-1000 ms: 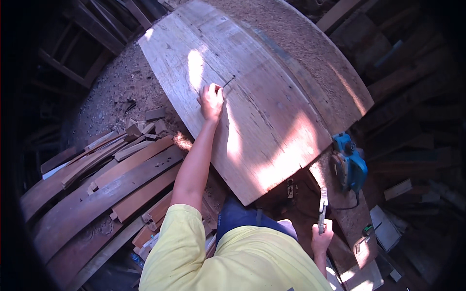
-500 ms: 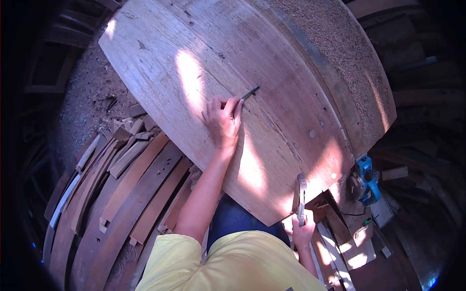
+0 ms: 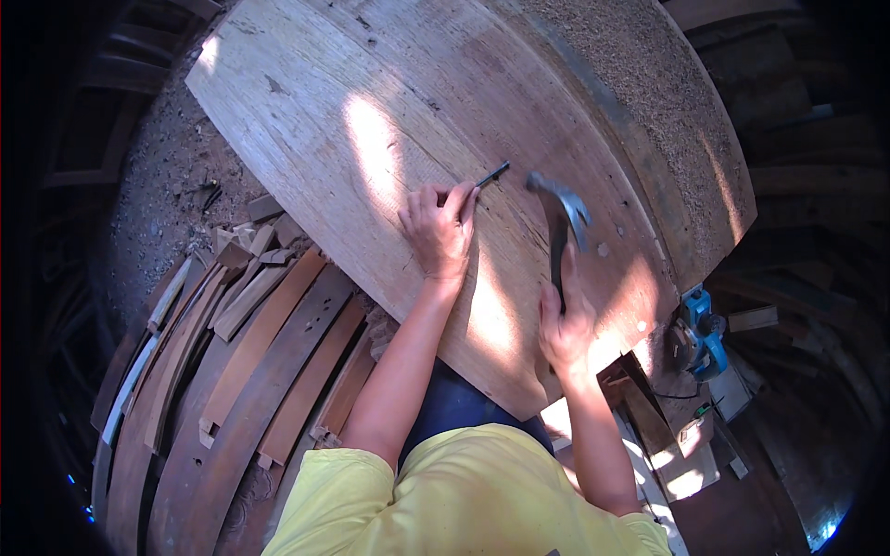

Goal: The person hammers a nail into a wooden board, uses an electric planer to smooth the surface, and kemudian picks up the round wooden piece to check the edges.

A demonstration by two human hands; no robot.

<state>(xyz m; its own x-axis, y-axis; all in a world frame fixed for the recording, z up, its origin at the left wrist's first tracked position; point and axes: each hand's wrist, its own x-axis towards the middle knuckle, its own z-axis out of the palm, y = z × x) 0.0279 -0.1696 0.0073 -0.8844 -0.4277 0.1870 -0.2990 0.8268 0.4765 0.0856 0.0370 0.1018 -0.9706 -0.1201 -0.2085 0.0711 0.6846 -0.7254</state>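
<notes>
On a broad wooden board (image 3: 306, 139), my left hand (image 3: 438, 232) is closed, thumb and fingers pinching a thin dark metal rod (image 3: 494, 173). The rod slants out to the upper right from my fingertips, low over the wood; whether its ends touch the board I cannot tell. To its right is a claw hammer (image 3: 559, 208) with a steel head and dark handle. My right hand (image 3: 568, 329) is wrapped round that handle, index finger stretched along it. The hammer head is close to the rod's far end but apart from it.
Sawdust (image 3: 649, 74) covers the board's far right strip. A blue power tool (image 3: 705, 338), with a cord, stands beyond its right corner. Long planks (image 3: 250, 408) and short offcuts (image 3: 250, 287) are piled at left. More wood pieces (image 3: 649, 417) lie beside my right arm.
My right hand has brought the hammer up and leftward from the board's near edge to beside the rod. My left hand, still pinching the rod, has shifted slightly right.
</notes>
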